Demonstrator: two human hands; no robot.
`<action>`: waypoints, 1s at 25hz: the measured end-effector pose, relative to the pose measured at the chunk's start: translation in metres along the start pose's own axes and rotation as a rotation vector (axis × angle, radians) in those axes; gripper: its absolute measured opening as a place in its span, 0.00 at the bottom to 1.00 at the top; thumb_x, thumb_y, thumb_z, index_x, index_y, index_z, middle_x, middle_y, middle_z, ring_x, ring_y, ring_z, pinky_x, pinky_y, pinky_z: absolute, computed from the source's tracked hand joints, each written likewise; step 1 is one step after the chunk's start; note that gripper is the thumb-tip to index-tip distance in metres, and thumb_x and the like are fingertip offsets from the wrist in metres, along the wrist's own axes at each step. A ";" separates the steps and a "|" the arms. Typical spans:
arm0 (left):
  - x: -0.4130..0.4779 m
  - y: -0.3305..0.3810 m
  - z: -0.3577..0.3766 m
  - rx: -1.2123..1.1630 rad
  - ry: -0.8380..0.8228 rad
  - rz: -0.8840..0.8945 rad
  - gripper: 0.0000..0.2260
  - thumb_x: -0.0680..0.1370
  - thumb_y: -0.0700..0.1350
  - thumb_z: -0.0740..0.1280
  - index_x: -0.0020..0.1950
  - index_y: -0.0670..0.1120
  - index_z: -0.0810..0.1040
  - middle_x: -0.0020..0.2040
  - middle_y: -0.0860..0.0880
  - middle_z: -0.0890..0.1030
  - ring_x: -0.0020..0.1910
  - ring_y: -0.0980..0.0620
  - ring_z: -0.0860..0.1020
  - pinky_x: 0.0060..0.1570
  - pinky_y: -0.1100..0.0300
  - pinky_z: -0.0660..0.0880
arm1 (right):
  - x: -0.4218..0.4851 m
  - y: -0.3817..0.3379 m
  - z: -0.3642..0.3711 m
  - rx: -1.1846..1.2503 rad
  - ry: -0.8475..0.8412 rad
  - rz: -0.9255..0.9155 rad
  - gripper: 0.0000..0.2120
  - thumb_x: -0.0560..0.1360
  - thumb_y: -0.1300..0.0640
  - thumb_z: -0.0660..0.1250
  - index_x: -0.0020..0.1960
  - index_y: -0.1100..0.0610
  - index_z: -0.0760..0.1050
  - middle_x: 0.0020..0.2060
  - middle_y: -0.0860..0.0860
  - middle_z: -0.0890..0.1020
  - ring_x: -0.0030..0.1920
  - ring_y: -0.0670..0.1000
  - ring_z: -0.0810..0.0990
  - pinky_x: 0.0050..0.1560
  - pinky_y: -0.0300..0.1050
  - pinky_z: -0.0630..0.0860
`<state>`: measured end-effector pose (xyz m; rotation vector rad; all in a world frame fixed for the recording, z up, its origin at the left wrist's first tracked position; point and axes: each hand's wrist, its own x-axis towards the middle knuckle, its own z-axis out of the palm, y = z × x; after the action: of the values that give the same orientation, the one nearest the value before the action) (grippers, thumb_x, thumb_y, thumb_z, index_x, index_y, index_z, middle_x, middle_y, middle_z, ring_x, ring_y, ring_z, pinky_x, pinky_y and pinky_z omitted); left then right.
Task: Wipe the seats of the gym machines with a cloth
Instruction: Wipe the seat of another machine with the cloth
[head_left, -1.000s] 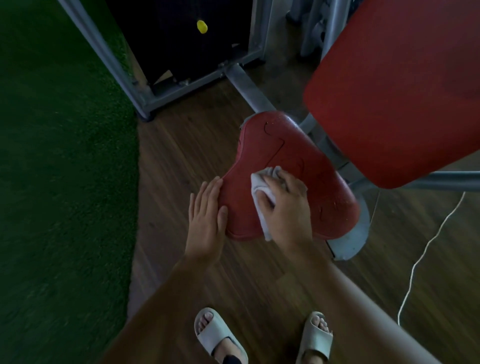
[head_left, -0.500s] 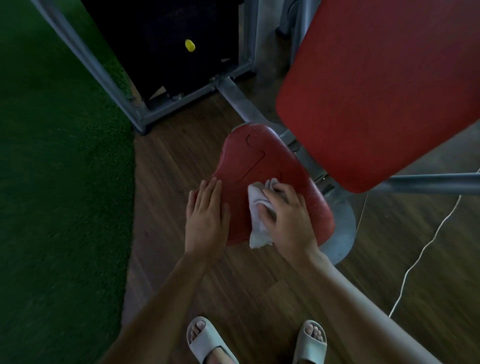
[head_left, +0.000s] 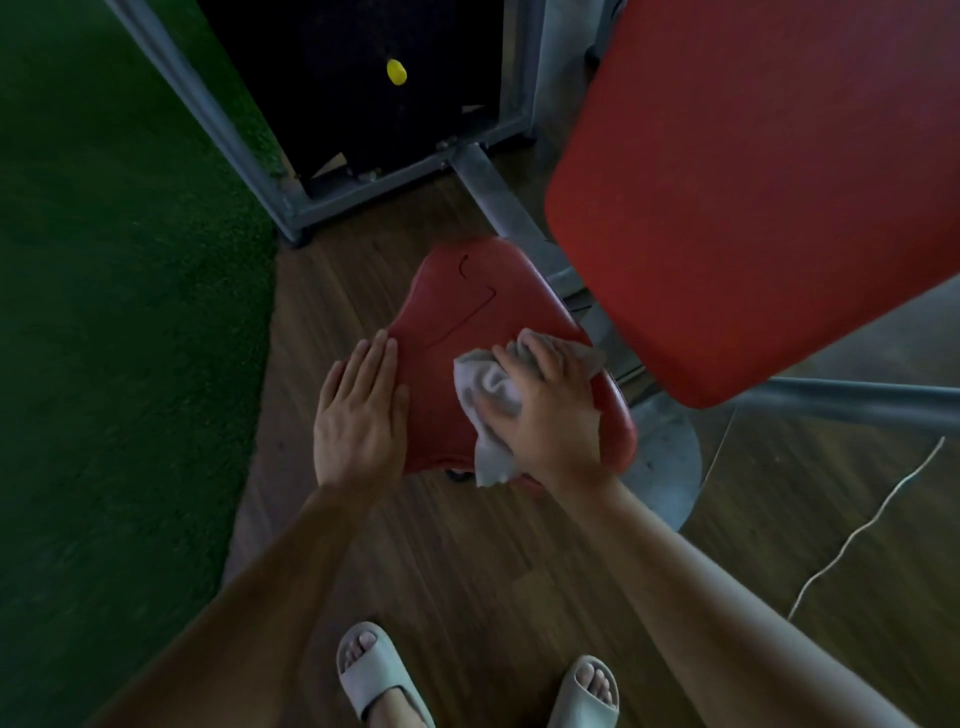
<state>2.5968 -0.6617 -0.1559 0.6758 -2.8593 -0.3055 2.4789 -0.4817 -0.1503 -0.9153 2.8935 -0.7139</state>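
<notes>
The person looked down at a small red seat (head_left: 457, 322) on a gym machine. The left hand (head_left: 361, 410) lay flat on the left edge of the seat, with its 4 fingers straight and close together. It held nothing. It was likely there to steady the seat, so the seat would not wobble while the other hand rubbed. The right hand (head_left: 550, 410) was on the right side of the seat, on top of a pale cloth (head_left: 485, 395). Its fingers bent over the bunched cloth and pressed it down on the red top, so this hand gripped the cloth. The cloth was scrunched up, which likely made it easy to hold and push. Most of it sat under the palm and fingers. A fold stuck out to the left, toward the left hand, and a loose corner hung over the near edge of the seat. A little bit showed past the fingertips on the far right too. The 2 hands were near each other but did not touch, and a strip of bare red seat lay between them. The far part of the seat, with thin lines in it, was bare. A big red back pad (head_left: 753, 182) filled the far right, just beside the seat. The wiping of this seat looked partly done, with the far part maybe left to do.
</notes>
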 end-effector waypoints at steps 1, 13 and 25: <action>0.000 0.000 0.000 -0.005 0.005 -0.003 0.22 0.85 0.49 0.54 0.77 0.42 0.66 0.78 0.45 0.66 0.77 0.47 0.63 0.75 0.46 0.61 | 0.013 0.004 0.000 0.009 -0.038 -0.009 0.26 0.75 0.37 0.67 0.67 0.51 0.78 0.69 0.52 0.74 0.70 0.54 0.70 0.69 0.54 0.70; 0.004 -0.001 0.000 0.001 0.003 -0.017 0.23 0.84 0.49 0.53 0.79 0.45 0.64 0.79 0.48 0.64 0.78 0.49 0.61 0.77 0.48 0.58 | -0.034 0.035 -0.014 -0.004 0.020 -0.237 0.25 0.76 0.54 0.69 0.72 0.45 0.74 0.69 0.51 0.76 0.69 0.54 0.74 0.68 0.53 0.71; 0.002 -0.006 0.003 -0.085 0.077 0.026 0.22 0.84 0.48 0.57 0.77 0.44 0.67 0.77 0.48 0.67 0.78 0.49 0.63 0.77 0.48 0.58 | -0.020 0.024 -0.012 -0.107 0.016 -0.211 0.23 0.79 0.41 0.64 0.72 0.49 0.74 0.68 0.50 0.77 0.68 0.56 0.75 0.67 0.52 0.71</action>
<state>2.5968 -0.6673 -0.1599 0.6205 -2.7620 -0.3861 2.4803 -0.4481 -0.1523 -1.2465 2.9026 -0.5839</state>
